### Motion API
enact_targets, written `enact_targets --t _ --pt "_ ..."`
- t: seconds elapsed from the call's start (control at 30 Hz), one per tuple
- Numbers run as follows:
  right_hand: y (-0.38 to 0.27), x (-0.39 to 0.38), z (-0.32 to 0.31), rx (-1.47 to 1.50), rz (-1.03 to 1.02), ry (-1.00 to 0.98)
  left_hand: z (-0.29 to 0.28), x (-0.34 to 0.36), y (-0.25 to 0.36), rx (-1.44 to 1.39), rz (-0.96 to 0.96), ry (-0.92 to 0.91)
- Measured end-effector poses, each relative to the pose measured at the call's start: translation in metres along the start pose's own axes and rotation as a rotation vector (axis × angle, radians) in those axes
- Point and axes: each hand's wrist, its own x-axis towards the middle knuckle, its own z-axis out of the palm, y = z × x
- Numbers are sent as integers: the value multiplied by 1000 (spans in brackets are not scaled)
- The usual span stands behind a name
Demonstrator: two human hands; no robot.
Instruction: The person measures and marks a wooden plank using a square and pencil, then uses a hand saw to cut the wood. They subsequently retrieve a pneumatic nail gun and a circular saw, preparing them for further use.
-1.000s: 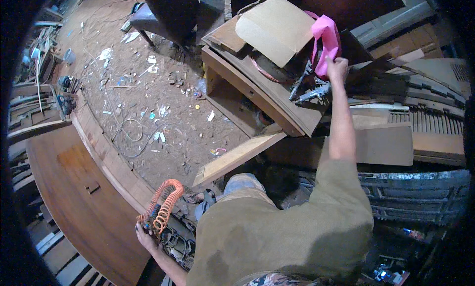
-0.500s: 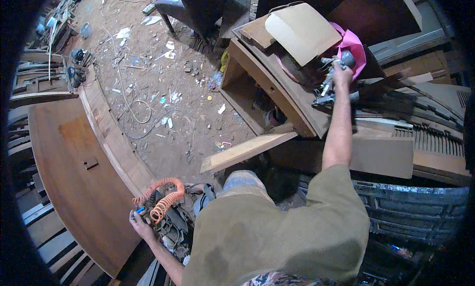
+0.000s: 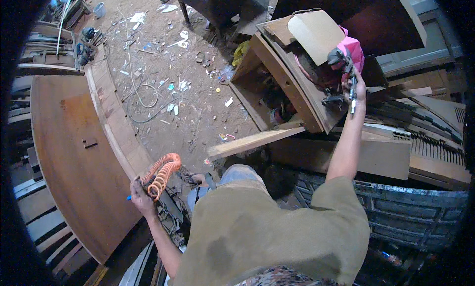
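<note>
My left hand (image 3: 142, 198) is closed around the end of an orange coiled air hose (image 3: 159, 179). A small blue tip (image 3: 129, 198) pokes out beside its fingers. Over on the right, my right hand (image 3: 360, 91) grips a metal spray gun (image 3: 352, 83) with a dark rounded cup, held above a wooden cabinet (image 3: 292, 80). A second dark metal tool, perhaps another spray gun (image 3: 334, 101), lies on the cabinet near that hand. Behind the gun are a pink bag (image 3: 353, 49) and a pale board (image 3: 316, 36).
A large brown wooden panel (image 3: 79, 162) lies at the left on stacked boards. From the open cabinet a wooden door (image 3: 255, 141) juts out. Litter and a thin hose (image 3: 143, 95) cover the dirt floor. A dark chair (image 3: 213, 6) stands at the far side.
My right hand has raised the spray gun and turned it. The left hand, with the coiled hose, has shifted slightly away from me. The whole view has shifted a little.
</note>
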Motion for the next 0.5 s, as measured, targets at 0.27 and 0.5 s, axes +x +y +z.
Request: enact_targets --t 0.27,0.5 --pt "63 -3 25 143 81 -10 -13 -5 16 -297 -195 77" --pt "98 -51 59 117 4 -35 -34 -4 -12 -70 -9 19"
